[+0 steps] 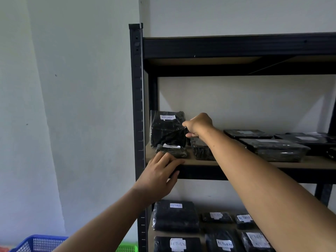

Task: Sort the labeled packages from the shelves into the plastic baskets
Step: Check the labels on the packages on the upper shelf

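An upright black-wrapped package (166, 130) with a white "RETURN" label stands at the left end of the middle shelf (254, 163). My right hand (197, 125) pinches its right edge. In front of it lies a small flat black package (172, 151) with a white label. My left hand (160, 176) reaches it from below, fingertips touching its front and thumb on the shelf's edge. A blue basket (38, 242) and a green basket (127, 247) show at the bottom left.
More black packages (274, 149) lie flat along the middle shelf to the right. The lower shelf holds several labeled "RETURN" packages (175, 216). The black upright post (137, 106) of the rack stands just left of my hands. A bare wall fills the left.
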A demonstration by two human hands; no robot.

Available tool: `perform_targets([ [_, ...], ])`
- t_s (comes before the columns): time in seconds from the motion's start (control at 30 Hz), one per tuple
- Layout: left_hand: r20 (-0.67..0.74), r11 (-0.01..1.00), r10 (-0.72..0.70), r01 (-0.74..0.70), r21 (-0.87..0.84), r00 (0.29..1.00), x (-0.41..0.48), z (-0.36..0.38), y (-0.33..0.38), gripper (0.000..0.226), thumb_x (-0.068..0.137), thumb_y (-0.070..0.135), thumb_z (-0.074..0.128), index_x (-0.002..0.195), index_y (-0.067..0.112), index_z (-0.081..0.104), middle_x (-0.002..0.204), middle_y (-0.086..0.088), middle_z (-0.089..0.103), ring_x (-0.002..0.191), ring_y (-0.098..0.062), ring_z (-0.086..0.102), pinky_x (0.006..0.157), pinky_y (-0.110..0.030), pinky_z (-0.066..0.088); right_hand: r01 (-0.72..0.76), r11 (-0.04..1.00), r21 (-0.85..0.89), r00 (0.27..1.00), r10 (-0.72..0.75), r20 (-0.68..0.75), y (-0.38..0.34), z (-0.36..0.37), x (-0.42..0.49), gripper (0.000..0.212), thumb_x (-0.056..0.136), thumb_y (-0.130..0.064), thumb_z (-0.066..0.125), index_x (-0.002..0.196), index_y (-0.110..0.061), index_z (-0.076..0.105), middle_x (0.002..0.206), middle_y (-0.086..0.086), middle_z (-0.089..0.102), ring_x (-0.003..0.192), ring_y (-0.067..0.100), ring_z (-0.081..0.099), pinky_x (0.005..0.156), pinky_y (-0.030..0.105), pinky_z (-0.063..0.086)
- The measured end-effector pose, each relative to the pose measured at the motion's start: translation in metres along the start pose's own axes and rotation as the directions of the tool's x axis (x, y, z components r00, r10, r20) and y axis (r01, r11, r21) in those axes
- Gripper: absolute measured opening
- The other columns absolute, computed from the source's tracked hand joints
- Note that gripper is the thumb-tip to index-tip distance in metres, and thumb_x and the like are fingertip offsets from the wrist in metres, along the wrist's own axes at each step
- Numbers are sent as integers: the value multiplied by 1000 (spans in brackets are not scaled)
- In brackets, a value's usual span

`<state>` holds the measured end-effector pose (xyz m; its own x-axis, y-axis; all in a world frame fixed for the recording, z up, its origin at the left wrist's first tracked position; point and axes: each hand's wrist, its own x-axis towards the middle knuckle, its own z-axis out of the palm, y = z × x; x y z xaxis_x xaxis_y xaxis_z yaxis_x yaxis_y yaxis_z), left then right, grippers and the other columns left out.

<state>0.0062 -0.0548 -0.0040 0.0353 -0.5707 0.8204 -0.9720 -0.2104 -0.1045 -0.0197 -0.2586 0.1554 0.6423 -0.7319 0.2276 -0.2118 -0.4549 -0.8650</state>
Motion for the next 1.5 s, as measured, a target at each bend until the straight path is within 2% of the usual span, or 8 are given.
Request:
perform_targets([
  [0.37,20,1000,-12,12,-4,1000,0,-2,0,38,106,28,61,142,18,65,124,2,59,117,-21,54,98,-42,55,82,989,-125,983,-101,-156,7,17,-10,19,90,-21,80,97,-4,74,89,11,77,67,31,77,68,42,67],
  [0.8,6,1000,3,-3,-7,1000,0,-1,-1,37,106,28,61,141,17,65,124,0,59,117,-21,54,98,-43,55,77,990,-122,986,-94,-138,12,17,-12,19,92,-20,79,98,-3,74,89,12,76,69,30,77,69,42,67],
  [0.97,6,1000,8,-8,-8,1000,-1,-1,-2,38,106,29,61,142,17,65,125,0,59,118,-21,54,98,-44,56,14,997,-74,994,-21,-103,4,13,-13,21,96,-18,73,101,1,69,69,5,61,67,30,78,75,42,67],
  [1.03,4,1000,7,-7,-8,1000,-1,0,-3,38,106,29,62,142,17,65,124,1,59,117,-21,54,97,-45,56,-22,998,-63,996,17,-82,-2,8,-15,20,98,-18,71,102,0,64,67,5,55,70,31,79,68,36,66],
  [1.2,0,1000,9,-9,-4,1000,-2,0,-3,38,106,29,61,142,17,65,124,1,59,117,-21,54,98,-45,56,-85,996,-13,996,85,-40,-11,4,-14,21,96,-17,74,100,-3,58,88,11,69,73,31,80,45,24,54],
  [1.3,-8,1000,9,-9,-6,1000,-2,2,-4,38,106,28,61,143,17,65,122,1,58,114,-20,54,97,-43,55,-91,996,9,995,91,-25,-9,6,-8,27,94,-20,76,105,-1,59,80,10,69,65,27,78,61,28,64],
  [1.4,-15,1000,14,-14,-6,1000,-2,3,-4,39,106,27,61,143,16,65,121,1,59,112,-21,55,95,-42,55,-83,996,18,996,84,-28,-7,7,-4,29,92,-22,78,95,-4,55,97,12,75,59,26,77,58,26,62],
  [1.5,-10,1000,18,-18,-1,1000,-2,3,-5,39,106,28,61,143,16,64,122,0,59,113,-21,54,96,-41,55,-59,998,18,998,60,-34,-7,8,-1,34,93,-24,79,89,-4,52,101,10,61,67,30,78,71,34,66],
])
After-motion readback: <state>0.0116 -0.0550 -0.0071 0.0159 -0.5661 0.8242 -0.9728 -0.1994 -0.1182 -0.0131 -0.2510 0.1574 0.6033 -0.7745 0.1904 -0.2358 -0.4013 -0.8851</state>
